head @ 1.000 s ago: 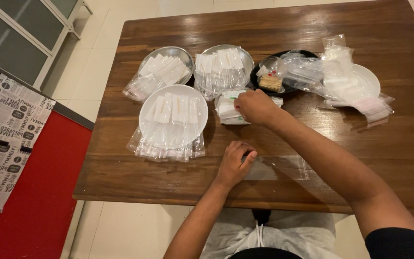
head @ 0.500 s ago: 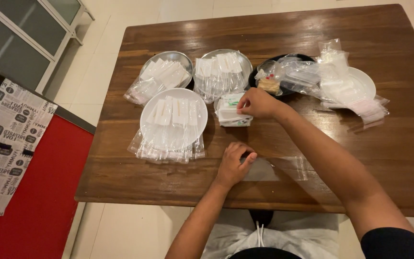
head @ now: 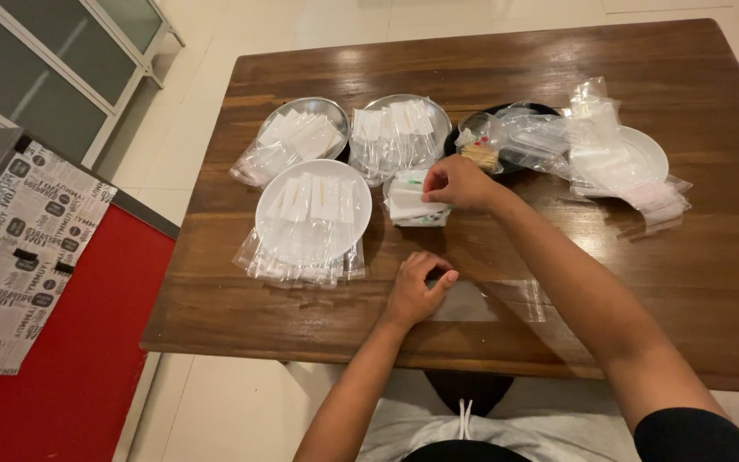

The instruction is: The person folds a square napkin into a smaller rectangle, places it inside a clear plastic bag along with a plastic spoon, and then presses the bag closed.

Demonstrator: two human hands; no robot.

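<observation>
Head view: right hand [head: 458, 183] fingers pinch a white tissue pack [head: 412, 204]; left hand [head: 416, 290] fingers pinch a clear bag [head: 493, 301] on the desk [head: 643, 257].

A person seen from above: two bare forearms, left hand [head: 416, 291] and right hand [head: 458, 183], a short black sleeve, grey drawstring trousers with white cords.

Our left hand [head: 416, 291] rests low near our body, palm down, fingers curled and thumb stretched out to the right, the forearm running straight back toward our lap. Our right hand [head: 459, 182] reaches farther forward, knuckles up, fingertips pinched together and pointing left. Our right arm stretches diagonally from the lower right, elbow slightly bent, a dark sleeve at the shoulder.
</observation>
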